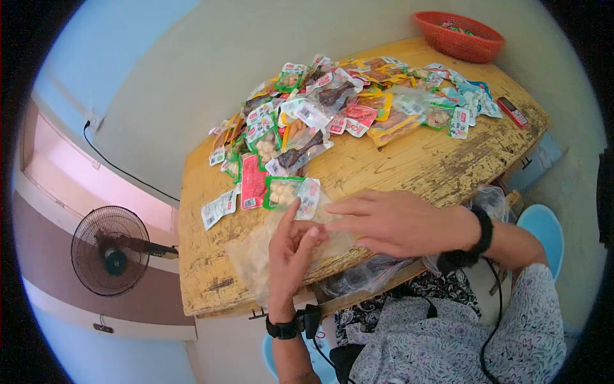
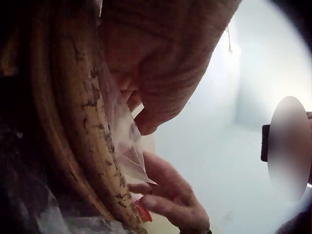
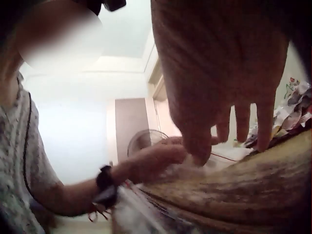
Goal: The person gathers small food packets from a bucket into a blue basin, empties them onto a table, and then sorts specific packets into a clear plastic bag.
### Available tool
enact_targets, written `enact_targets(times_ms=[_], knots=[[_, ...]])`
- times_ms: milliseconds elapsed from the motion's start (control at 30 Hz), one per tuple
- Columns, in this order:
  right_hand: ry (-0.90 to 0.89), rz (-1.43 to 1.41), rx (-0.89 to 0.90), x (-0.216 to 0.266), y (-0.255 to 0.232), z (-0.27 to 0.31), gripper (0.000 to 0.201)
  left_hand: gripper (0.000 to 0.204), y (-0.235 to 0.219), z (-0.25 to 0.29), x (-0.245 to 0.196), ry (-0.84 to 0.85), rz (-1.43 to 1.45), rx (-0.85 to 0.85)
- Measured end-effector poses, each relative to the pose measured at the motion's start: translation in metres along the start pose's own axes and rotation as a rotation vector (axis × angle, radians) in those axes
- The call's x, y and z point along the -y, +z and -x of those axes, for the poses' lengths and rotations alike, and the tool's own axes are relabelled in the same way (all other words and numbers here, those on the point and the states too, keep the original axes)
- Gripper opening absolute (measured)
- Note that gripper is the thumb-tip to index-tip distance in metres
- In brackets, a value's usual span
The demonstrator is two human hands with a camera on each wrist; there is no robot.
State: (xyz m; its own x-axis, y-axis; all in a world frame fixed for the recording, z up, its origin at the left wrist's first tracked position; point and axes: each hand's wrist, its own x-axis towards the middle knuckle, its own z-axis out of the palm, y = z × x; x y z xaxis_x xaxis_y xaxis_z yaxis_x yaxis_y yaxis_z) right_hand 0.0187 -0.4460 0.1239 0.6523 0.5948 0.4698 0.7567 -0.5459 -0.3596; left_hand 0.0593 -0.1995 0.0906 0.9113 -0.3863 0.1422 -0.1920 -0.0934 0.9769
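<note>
A thin clear plastic bag lies along the table's front edge, under both hands. My left hand holds it with curled fingers, the index finger pointing up. In the left wrist view the bag's film stretches down from the left hand toward the right hand. Above the bag, my right hand reaches across with its fingers extended, their tips beside the left fingers. Just beyond the fingertips lies a green-edged snack packet with a white label; a red packet is beside it.
A heap of sealed snack packets covers the back of the worn yellow table. At the far corner stands a red basket with small wrapped items; a phone lies near the right edge. A fan stands left.
</note>
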Motion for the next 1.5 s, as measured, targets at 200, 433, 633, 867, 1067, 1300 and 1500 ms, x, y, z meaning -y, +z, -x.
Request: enact_targets(times_ms=[200, 433, 633, 867, 1067, 1300, 1500], knots=[[-0.198, 0.291, 0.205, -0.027, 0.012, -0.005, 0.023, 0.063, -0.021, 0.017, 0.0, 0.088, -0.232, -0.051], [-0.182, 0.364, 0.184, -0.018, 0.027, -0.018, 0.009, 0.057, -0.022, 0.029, -0.023, 0.05, 0.246, -0.221], [-0.171, 0.338, 0.14, -0.009, 0.025, -0.015, 0.008, 0.047, -0.054, 0.014, 0.016, 0.23, -0.481, -0.319], [-0.171, 0.336, 0.232, -0.009, 0.027, -0.02, 0.019, 0.036, -0.015, 0.016, -0.029, 0.523, -1.001, -0.255], [0.025, -0.09, 0.276, -0.034, -0.02, -0.038, 0.031, 0.02, 0.006, -0.002, -0.002, 0.277, -0.608, -0.007], [0.42, 0.24, -0.031, -0.123, -0.037, -0.085, 0.04, 0.038, 0.016, -0.011, -0.01, 0.055, -0.534, -0.13], [0.681, -0.164, -0.033, -0.147, -0.016, -0.113, 0.056, 0.057, 0.046, -0.007, -0.024, 0.184, -0.999, -0.188]])
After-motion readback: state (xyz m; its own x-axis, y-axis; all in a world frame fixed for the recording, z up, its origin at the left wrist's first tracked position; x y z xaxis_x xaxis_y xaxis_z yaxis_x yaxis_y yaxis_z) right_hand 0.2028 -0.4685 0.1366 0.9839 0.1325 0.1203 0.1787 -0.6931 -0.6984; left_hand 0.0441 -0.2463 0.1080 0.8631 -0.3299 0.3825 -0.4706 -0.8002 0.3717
